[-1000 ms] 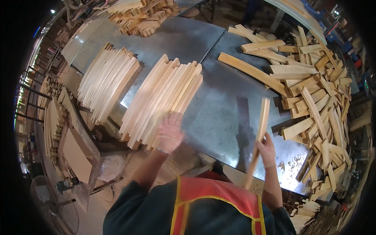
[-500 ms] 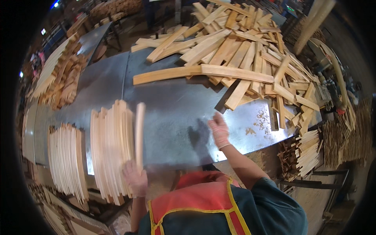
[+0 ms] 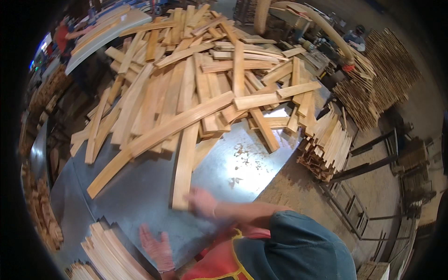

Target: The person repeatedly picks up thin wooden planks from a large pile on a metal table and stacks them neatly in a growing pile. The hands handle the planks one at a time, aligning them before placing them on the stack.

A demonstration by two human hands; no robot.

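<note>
My right hand (image 3: pixel 202 201), a little blurred, has its fingers closed at the near end of a pale wooden board (image 3: pixel 185 163). That board slants from the big loose pile (image 3: pixel 163 93) toward me, its near end over the metal table (image 3: pixel 140 196). My left hand (image 3: pixel 157 247) is open and holds nothing, with fingers spread above the tabletop. It is just right of a neat stack of boards (image 3: pixel 114 252), which the lower edge of the picture cuts off. One long board (image 3: pixel 161 128) lies across the front of the pile.
Stacked strips (image 3: pixel 326 144) stand beyond the table's right edge, near a dark metal frame (image 3: pixel 368 158). A ribbed hose (image 3: pixel 262 16) rises behind the pile. Co-workers (image 3: pixel 357 38) are at the far right and far left. More boards (image 3: pixel 44 219) lie at the left.
The view has swung right. My left hand has come away from the stack. My right hand has moved from bare tabletop to a board's near end and closed on it.
</note>
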